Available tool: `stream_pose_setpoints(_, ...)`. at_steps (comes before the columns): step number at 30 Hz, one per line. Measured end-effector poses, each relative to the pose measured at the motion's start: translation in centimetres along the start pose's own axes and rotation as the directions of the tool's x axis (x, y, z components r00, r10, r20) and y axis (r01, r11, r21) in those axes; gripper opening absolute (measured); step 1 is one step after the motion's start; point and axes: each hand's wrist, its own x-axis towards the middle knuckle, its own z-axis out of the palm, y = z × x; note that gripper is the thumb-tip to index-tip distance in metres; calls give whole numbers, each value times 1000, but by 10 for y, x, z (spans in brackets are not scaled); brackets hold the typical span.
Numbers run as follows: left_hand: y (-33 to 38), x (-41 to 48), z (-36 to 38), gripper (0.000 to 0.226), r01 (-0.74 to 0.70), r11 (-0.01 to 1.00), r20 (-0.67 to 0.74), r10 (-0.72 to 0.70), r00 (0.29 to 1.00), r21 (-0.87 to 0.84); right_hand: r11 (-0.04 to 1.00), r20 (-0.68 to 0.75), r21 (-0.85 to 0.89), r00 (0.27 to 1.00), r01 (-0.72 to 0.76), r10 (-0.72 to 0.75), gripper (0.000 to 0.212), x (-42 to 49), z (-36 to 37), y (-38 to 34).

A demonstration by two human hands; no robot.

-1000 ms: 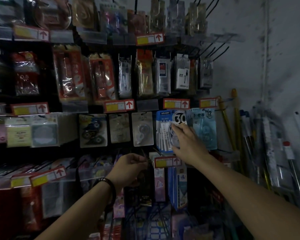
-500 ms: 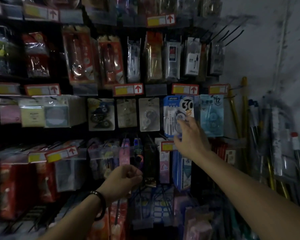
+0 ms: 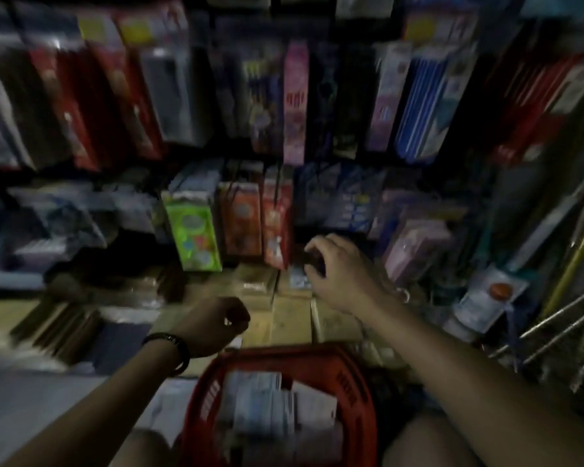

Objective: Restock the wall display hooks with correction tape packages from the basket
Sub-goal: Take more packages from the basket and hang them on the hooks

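The view is looking steeply down and is blurring badly. A red basket [image 3: 201, 399] is sitting at the bottom centre, between the person's bare knees [image 3: 452, 443], and the pale correction tape packages [image 3: 263, 404] are lying stacked inside it, untouched by either hand. The left hand [image 3: 213, 326], with a dark bracelet [image 3: 176, 348] circling its wrist, is hovering just above the basket's far rim, its fingers curling into a loose fist with nothing showing in it. The right hand [image 3: 343, 274] is reaching further forward over a row of tan boxes [image 3: 290, 318], its fingers bending downward around a dark patch; whether it is pinching something or only casting shadow cannot be told. Crowding in behind that hand, a green package [image 3: 194, 237] and orange-red packages [image 3: 243, 224] are standing upright, with a pale pink pack [image 3: 415, 247] leaning just to the right. Higher up, red packages [image 3: 91, 96], a long pink package [image 3: 295, 102] and a blue striped package [image 3: 425, 106] are hanging in close rows. On the far right, metal rods [image 3: 553, 318] and a yellow stick [image 3: 573, 257] are slanting across the corner beside a clear pouch with an orange mark [image 3: 489, 294].
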Motion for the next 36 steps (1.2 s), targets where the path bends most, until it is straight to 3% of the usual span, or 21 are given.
stream_pose_setpoints(6, -76, -35, 92, 6, 222, 975, 189, -220, 957, 8, 976, 351, 28, 916, -218, 194, 28, -82, 143, 27)
stream_pose_setpoints(10, -99, -36, 139, 13, 290, 956, 278, -292, 915, 50, 908, 492, 60, 804, -414, 334, 15, -129, 234, 49)
stream_pose_setpoints(14, -122, -23, 173, 14, 403, 915, 349, -383, 855, 16, 874, 631, 58, 695, -483, 343, 18, -161, 309, 71)
stream_pose_setpoints(19, -144, -7, 200, 31, 446, 893, 473, -420, 774, 64, 868, 705, 3, 617, -497, 351, 47, -166, 383, 96)
stream_pose_setpoints(24, -150, 2, 204, 36, 482, 876, 526, -417, 741, 15, 882, 643, -73, 654, -466, 399, 62, -136, 416, 90)
stream_pose_setpoints(31, -154, 12, 213, 48, 506, 862, 562, -404, 722, -30, 871, 637, -238, 608, -430, 474, 95, -114, 454, 112)
stream_pose_setpoints(36, -159, 16, 223, 62, 513, 858, 580, -406, 706, -24, 885, 557, -395, 701, -249, 446, 66, -130, 469, 114)
